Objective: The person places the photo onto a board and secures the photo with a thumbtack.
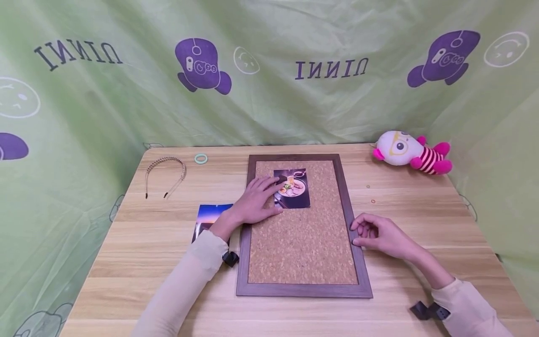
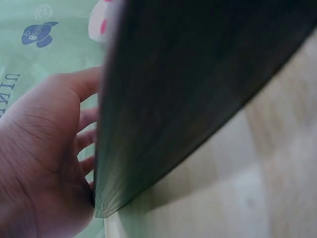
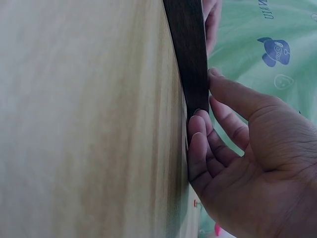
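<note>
A cork board point(image 1: 303, 248) with a dark wood frame lies flat on the table. On its upper part is a photo point(image 1: 294, 189) of a noodle bowl. My left hand point(image 1: 258, 202) rests over the board's left side, fingers stretched onto the photo's left part. In the left wrist view, the dark frame point(image 2: 188, 89) hides the fingertips of that left hand point(image 2: 44, 153). My right hand point(image 1: 381, 234) is at the frame's right edge. The right wrist view shows the right hand point(image 3: 247, 144) with curled fingers at the frame's side point(image 3: 190, 54) and the thumb on its upper edge.
Left of the board, a blue-and-orange photo point(image 1: 209, 214) is partly covered by the left forearm. A headband point(image 1: 167, 159) and a mint-green ring point(image 1: 201, 159) lie at the back left. A plush toy point(image 1: 414, 153) and two tiny rings, one orange point(image 1: 373, 201), lie right.
</note>
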`<action>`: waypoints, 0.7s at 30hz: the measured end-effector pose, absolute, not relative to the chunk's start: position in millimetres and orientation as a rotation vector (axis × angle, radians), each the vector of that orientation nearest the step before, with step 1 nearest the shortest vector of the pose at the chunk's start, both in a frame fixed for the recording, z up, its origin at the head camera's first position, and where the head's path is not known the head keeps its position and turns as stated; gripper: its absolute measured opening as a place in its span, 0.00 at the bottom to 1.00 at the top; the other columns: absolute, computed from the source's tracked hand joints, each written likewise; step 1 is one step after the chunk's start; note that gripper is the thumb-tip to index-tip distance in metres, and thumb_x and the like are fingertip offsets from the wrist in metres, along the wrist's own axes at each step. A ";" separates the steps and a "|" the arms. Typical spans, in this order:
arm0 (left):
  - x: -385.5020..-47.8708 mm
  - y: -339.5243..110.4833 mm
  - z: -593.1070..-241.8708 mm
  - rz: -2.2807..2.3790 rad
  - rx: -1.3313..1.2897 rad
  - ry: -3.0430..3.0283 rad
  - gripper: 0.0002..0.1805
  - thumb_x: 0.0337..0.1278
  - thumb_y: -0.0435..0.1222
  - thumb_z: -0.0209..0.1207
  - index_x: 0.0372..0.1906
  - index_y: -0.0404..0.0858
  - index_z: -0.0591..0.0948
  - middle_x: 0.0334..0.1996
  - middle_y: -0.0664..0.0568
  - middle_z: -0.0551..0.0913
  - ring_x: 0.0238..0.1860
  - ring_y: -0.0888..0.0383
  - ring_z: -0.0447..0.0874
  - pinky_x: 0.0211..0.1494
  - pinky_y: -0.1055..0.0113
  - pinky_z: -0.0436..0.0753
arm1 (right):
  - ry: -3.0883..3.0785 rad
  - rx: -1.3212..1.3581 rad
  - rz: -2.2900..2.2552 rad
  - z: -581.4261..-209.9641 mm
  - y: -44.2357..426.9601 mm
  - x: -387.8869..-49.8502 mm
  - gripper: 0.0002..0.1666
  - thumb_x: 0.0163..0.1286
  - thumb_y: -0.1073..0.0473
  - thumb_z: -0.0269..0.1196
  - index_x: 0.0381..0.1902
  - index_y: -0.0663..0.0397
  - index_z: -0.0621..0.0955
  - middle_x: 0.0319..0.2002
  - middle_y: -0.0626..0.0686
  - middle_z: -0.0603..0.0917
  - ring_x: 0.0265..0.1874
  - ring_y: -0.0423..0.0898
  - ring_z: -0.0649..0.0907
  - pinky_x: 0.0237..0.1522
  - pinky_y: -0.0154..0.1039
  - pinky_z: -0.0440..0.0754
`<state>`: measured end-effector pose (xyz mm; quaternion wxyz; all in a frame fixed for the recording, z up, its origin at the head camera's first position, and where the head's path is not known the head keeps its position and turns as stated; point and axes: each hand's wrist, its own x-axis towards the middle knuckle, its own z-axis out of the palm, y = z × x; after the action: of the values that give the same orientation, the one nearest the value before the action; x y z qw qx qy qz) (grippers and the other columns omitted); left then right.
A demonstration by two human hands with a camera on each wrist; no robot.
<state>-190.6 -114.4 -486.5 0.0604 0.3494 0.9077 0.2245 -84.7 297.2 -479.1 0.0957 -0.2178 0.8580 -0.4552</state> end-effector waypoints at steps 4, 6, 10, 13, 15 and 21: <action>-190.8 -114.6 -485.8 0.675 1.063 2.747 0.42 0.77 0.52 0.64 0.87 0.40 0.67 0.86 0.38 0.62 0.89 0.35 0.50 0.91 0.37 0.44 | 2.546 -0.642 -1.341 -479.4 298.0 -85.6 0.18 0.64 0.66 0.81 0.49 0.53 0.87 0.36 0.46 0.85 0.34 0.39 0.83 0.34 0.33 0.84; -190.7 -114.6 -485.5 0.665 1.065 2.751 0.42 0.78 0.53 0.63 0.87 0.40 0.67 0.87 0.39 0.62 0.89 0.35 0.50 0.91 0.38 0.44 | 2.563 -0.635 -1.326 -479.2 298.8 -87.0 0.16 0.66 0.65 0.80 0.49 0.53 0.87 0.36 0.45 0.86 0.34 0.39 0.83 0.35 0.33 0.85; -191.4 -114.5 -487.1 0.673 1.076 2.760 0.42 0.77 0.52 0.63 0.87 0.40 0.68 0.87 0.39 0.63 0.89 0.35 0.50 0.91 0.37 0.44 | 2.639 -0.605 -1.295 -477.0 302.6 -93.1 0.12 0.69 0.65 0.78 0.48 0.53 0.88 0.36 0.45 0.87 0.34 0.38 0.84 0.35 0.33 0.86; -191.5 -114.8 -489.4 0.696 1.077 2.763 0.42 0.77 0.52 0.64 0.86 0.39 0.68 0.86 0.39 0.64 0.89 0.35 0.51 0.91 0.37 0.44 | 2.728 -0.545 -1.272 -473.6 307.9 -99.4 0.11 0.70 0.67 0.76 0.47 0.57 0.87 0.36 0.48 0.87 0.34 0.38 0.84 0.36 0.32 0.85; -191.4 -114.8 -490.6 0.701 1.074 2.764 0.42 0.77 0.52 0.64 0.86 0.39 0.69 0.86 0.40 0.64 0.89 0.36 0.51 0.91 0.37 0.44 | 2.796 -0.488 -1.264 -471.8 311.9 -104.7 0.11 0.70 0.69 0.76 0.47 0.60 0.86 0.36 0.50 0.88 0.33 0.36 0.82 0.36 0.30 0.84; -191.1 -114.5 -489.9 0.700 1.061 2.771 0.42 0.76 0.52 0.65 0.86 0.40 0.69 0.86 0.40 0.65 0.89 0.36 0.51 0.91 0.39 0.44 | 2.961 -0.321 -1.228 -468.4 321.7 -120.8 0.13 0.67 0.74 0.76 0.47 0.68 0.85 0.35 0.58 0.88 0.31 0.32 0.80 0.35 0.24 0.81</action>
<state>-191.1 -114.5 -489.9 0.0466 0.3476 0.9080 0.2292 -120.8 321.7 -468.4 -0.0402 -0.0997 0.9184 -0.3808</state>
